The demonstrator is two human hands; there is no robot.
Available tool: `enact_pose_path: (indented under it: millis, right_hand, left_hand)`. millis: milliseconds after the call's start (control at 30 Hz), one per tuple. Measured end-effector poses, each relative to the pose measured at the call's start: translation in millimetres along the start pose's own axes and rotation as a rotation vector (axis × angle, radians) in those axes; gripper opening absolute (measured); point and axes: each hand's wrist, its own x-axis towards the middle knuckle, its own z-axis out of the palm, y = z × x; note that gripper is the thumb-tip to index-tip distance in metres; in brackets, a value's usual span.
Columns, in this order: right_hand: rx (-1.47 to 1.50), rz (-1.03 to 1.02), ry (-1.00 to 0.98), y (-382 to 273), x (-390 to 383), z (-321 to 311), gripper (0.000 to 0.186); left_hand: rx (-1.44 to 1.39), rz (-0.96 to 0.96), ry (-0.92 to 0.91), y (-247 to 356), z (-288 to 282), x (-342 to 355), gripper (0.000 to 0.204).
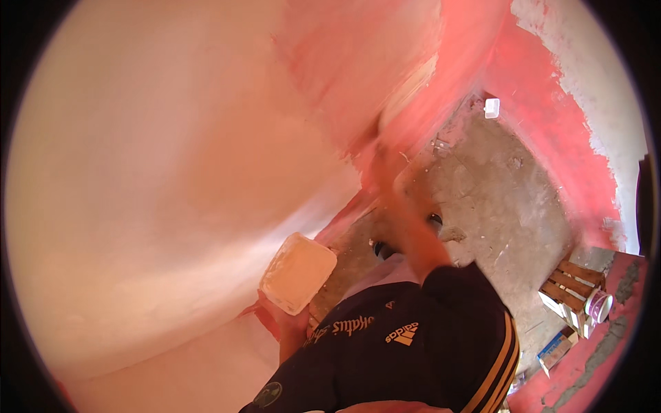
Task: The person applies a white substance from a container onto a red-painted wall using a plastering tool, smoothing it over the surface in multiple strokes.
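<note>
Holds a tub [299, 272] in the left hand [293, 323], cannot tell the grip of the blurred right hand [382, 157] beyond the tub, and seems partway over the wall [206, 165], pale left of the tub, patchy pink beyond.

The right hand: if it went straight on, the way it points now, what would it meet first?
Most likely the pink-smeared wall ahead of the right hand, though blur makes the depth unclear.

The dark shirt [430, 365] is yellow-striped, shoes [383, 250] seemingly black.
</note>
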Motion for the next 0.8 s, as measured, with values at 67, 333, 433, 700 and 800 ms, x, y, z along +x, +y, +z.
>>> enact_pose_path:
  millis: [67,333,433,700,800]
  right_hand:
    - [-0.004,-0.036,-0.194,-9.8,-114.6,15.5,0.026]
    - [0.205,0.124,0.137,-4.6,9.9,-36.7,0.028]
    - [0.233,0.094,0.109,-18.0,34.7,-23.8,0.028]
    - [-0.038,-0.084,-0.357,40.2,-210.8,4.6,0.031]
    - [0.18,0.185,-0.158,24.2,-134.1,-7.9,0.03]
  left_hand:
    - [0.009,0.014,-0.044,-1.8,-6.2,2.7,0.066]
    - [-0.021,0.024,-0.031,1.1,-25.2,6.2,0.063]
    - [0.145,0.123,-0.127,4.9,-23.0,0.9,0.051]
    - [0.126,0.109,-0.069,9.7,-6.7,-3.8,0.042]
    - [-0.145,0.057,-0.018,20.9,-12.5,-7.2,0.049]
